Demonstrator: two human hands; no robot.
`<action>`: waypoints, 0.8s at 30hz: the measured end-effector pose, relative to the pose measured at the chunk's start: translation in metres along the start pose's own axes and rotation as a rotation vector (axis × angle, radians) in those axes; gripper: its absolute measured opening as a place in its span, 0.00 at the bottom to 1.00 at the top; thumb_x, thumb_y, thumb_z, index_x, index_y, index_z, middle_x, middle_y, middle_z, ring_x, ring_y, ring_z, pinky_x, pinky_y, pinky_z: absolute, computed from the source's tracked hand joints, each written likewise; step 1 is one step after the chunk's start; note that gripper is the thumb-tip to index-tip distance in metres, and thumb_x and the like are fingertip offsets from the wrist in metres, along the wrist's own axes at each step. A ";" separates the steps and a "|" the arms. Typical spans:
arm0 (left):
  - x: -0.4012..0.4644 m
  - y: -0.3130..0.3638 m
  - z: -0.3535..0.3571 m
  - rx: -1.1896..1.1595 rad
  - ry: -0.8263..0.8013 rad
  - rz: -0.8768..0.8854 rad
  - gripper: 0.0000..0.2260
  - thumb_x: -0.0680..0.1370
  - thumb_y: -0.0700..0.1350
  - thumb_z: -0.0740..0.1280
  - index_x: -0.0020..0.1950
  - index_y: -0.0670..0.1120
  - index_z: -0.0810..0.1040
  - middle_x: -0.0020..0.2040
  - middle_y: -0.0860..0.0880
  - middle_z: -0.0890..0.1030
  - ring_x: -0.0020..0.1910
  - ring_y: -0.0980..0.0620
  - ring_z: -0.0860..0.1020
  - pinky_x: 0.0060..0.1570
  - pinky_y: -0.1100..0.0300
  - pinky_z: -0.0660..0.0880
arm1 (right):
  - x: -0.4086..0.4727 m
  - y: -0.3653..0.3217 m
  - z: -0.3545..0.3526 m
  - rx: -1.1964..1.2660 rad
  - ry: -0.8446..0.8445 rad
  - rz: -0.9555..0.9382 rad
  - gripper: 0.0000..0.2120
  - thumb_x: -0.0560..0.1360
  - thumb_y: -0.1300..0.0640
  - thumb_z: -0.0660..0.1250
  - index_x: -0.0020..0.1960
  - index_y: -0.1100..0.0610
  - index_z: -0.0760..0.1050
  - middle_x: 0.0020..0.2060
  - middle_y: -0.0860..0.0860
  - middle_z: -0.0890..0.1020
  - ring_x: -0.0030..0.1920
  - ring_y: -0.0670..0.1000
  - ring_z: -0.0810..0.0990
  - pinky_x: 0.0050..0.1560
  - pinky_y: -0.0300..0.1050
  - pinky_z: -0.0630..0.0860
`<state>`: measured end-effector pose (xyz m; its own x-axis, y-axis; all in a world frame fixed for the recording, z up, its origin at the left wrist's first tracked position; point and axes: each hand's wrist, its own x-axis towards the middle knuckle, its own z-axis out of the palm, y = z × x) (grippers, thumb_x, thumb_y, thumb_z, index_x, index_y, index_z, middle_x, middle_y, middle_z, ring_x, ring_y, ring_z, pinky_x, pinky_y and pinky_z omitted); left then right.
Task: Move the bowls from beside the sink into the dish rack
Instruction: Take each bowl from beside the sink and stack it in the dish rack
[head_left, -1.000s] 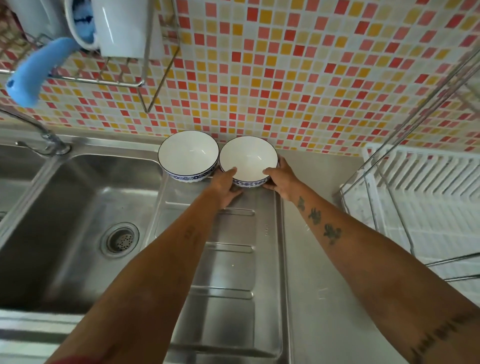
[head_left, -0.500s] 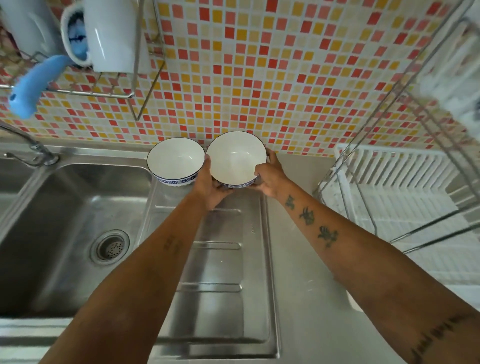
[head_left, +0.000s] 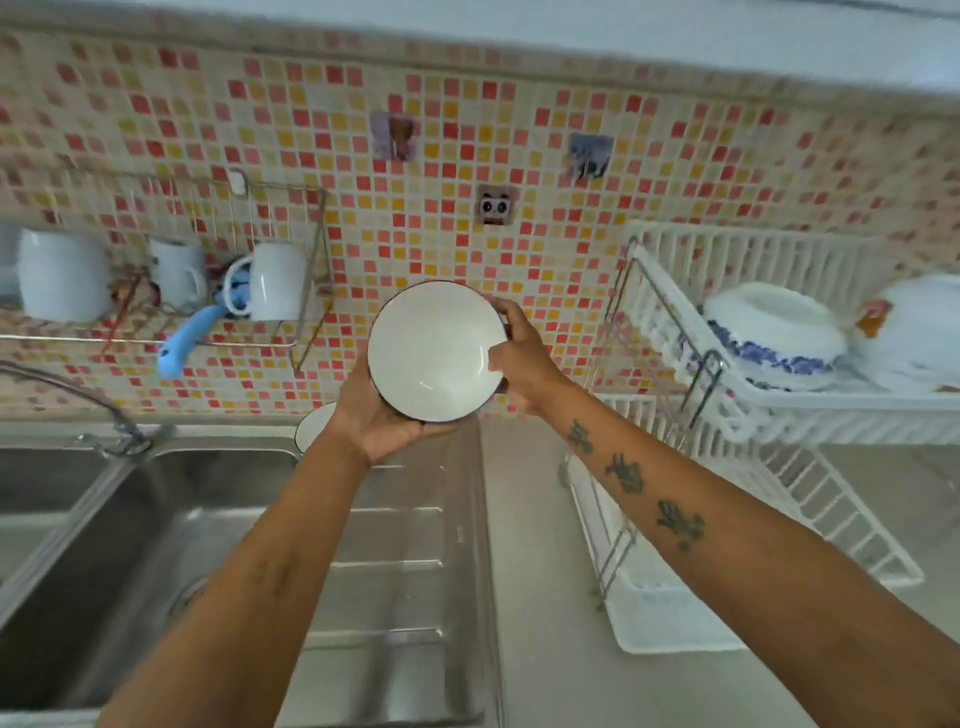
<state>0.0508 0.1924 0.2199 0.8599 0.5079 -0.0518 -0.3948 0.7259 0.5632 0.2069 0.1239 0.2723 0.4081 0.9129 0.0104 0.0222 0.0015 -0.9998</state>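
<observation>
A white bowl with a dark rim (head_left: 434, 351) is lifted in the air in front of the tiled wall, its inside tilted toward me. My left hand (head_left: 376, 418) cups it from below and my right hand (head_left: 522, 358) grips its right edge with the thumb inside. A second white bowl (head_left: 313, 432) stays on the drainboard (head_left: 410, 545) by the wall, mostly hidden behind my left wrist. The white two-tier dish rack (head_left: 727, 415) stands to the right, with upturned white bowls on its upper tier (head_left: 774, 338).
A steel sink (head_left: 130, 535) with a tap (head_left: 104, 415) lies to the left. A wire wall shelf (head_left: 291, 332) holds white mugs and a blue utensil (head_left: 187, 338). The rack's lower tier (head_left: 810, 499) is a white grid over a drip tray.
Both hands have lifted the right-hand bowl off the drainboard, up and slightly right. The view has tilted up, bringing the dish rack's upper tier into sight.
</observation>
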 end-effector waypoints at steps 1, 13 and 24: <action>-0.005 0.002 0.013 0.026 -0.037 -0.009 0.26 0.77 0.64 0.61 0.70 0.54 0.73 0.71 0.42 0.73 0.69 0.31 0.70 0.66 0.28 0.63 | -0.008 -0.013 -0.006 -0.001 -0.016 -0.038 0.35 0.68 0.77 0.52 0.68 0.50 0.66 0.61 0.51 0.69 0.61 0.60 0.69 0.39 0.49 0.77; -0.022 -0.020 0.157 0.265 -0.239 -0.079 0.37 0.71 0.72 0.61 0.75 0.55 0.66 0.75 0.43 0.67 0.74 0.35 0.64 0.75 0.38 0.56 | -0.089 -0.105 -0.108 0.000 -0.101 -0.347 0.35 0.63 0.74 0.57 0.62 0.44 0.68 0.63 0.52 0.71 0.65 0.63 0.69 0.49 0.62 0.78; 0.028 -0.083 0.267 0.601 -0.007 0.225 0.29 0.75 0.70 0.55 0.61 0.51 0.79 0.61 0.42 0.81 0.58 0.39 0.80 0.55 0.41 0.79 | -0.131 -0.148 -0.240 -0.020 0.026 -0.388 0.18 0.71 0.51 0.58 0.59 0.47 0.74 0.54 0.51 0.79 0.52 0.54 0.77 0.53 0.58 0.76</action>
<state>0.1939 0.0224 0.3915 0.7799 0.6130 0.1263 -0.3175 0.2136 0.9239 0.3694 -0.0941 0.4233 0.3888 0.8355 0.3883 0.1967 0.3364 -0.9209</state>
